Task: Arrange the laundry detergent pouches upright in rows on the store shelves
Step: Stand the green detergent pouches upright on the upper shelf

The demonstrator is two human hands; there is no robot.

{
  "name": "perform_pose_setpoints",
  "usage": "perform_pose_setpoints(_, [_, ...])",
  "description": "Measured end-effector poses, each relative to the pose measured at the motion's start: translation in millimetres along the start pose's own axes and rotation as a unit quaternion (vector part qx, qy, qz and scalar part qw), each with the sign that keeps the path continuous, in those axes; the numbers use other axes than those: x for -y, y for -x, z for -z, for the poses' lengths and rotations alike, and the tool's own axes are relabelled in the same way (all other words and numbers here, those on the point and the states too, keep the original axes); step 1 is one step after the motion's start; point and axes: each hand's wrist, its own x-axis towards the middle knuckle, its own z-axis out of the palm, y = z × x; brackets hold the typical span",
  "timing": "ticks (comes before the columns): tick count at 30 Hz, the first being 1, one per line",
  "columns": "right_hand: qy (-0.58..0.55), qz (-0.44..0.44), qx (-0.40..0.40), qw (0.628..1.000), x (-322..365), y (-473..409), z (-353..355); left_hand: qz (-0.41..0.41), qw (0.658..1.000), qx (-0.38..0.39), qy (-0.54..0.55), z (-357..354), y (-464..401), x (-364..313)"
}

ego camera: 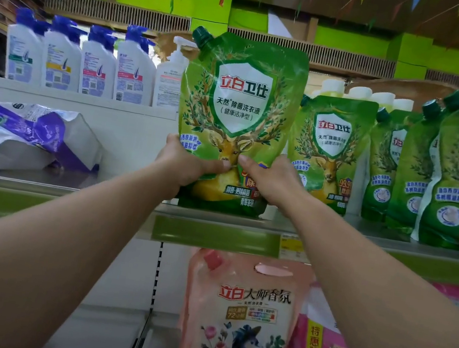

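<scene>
You are holding a green laundry detergent pouch (pixel 236 119) upright at the front edge of the upper metal shelf (pixel 113 199), its base resting on or just above the shelf lip; which one cannot be told. Your left hand (pixel 183 165) grips its lower left side and your right hand (pixel 267 179) its lower right, thumbs pressed on the front near the printed deer, fingers wrapped behind. Both hands are equally close. The pouch's long axis runs vertically, its dark green screw cap (pixel 202 36) at the top left corner, the printed face toward you. Directly to its right stands a row of matching green pouches (pixel 328 151), upright and set further back. The gap beside that row lies straight behind the held pouch, so the likely next move is a push away from you. To the left lie slumped white and purple bags (pixel 24 131).
</scene>
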Motion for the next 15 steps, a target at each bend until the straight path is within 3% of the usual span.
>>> perform_pose_setpoints(15, [0.056,-0.056,-0.091,0.993,-80.8,-16.3,115.2,-0.009,0.997,0.065,0.038,-148.9,6.6,-24.7])
